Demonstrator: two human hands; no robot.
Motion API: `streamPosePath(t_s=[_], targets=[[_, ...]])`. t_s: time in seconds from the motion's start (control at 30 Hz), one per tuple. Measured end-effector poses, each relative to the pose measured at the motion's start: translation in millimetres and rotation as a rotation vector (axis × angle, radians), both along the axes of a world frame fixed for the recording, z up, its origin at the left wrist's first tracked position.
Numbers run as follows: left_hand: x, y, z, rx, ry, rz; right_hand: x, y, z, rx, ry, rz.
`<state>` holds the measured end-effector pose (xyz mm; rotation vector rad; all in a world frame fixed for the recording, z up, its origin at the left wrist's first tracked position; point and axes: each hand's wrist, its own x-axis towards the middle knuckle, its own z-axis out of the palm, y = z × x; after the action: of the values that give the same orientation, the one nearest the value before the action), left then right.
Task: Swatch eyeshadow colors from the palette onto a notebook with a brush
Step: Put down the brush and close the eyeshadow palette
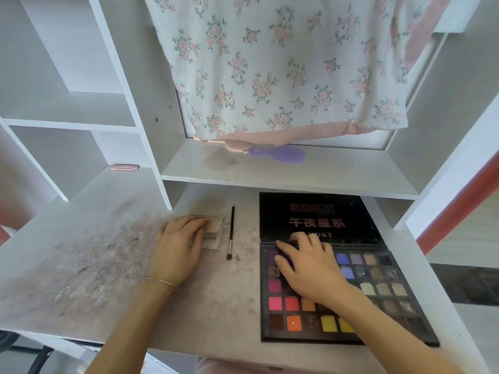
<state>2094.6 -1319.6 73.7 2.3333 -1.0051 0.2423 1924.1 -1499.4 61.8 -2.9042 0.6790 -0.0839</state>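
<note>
A large black eyeshadow palette (378,282) lies open on the right of the desk, its lid flat behind the rows of coloured pans. My right hand (307,268) rests on the pans near the hinge, fingers spread and fairly straight, holding nothing. A thin black brush (231,233) lies alone on the desk between my hands, bristles toward me. My left hand (178,244) lies flat over a small stained notebook (214,233), covering its left part.
The desk top (94,252) is smeared with powder on its left. A purple hand mirror or hairbrush (280,153) lies on the shelf above, under a hanging floral cloth (270,71). White shelf walls rise left and right. A small pink item (122,167) sits far left.
</note>
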Motion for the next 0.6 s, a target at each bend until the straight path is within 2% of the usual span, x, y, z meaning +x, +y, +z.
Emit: streamPosePath(t_s=[0.23,0.33,0.47,0.6], targets=[[-28,-11,20,0.005,-0.08,-0.044,-12,49,2,0.048,-0.001,0.071],[-44,-15,21,-0.049,-0.065,-0.111,-15,43,9,0.154,-0.039,0.046],[-72,-20,14,-0.071,0.161,-0.223,-26,6,15,0.282,-0.222,-0.162],[-91,-24,-6,0.038,0.27,-0.321,-45,-34,15,0.241,-0.29,-0.396]])
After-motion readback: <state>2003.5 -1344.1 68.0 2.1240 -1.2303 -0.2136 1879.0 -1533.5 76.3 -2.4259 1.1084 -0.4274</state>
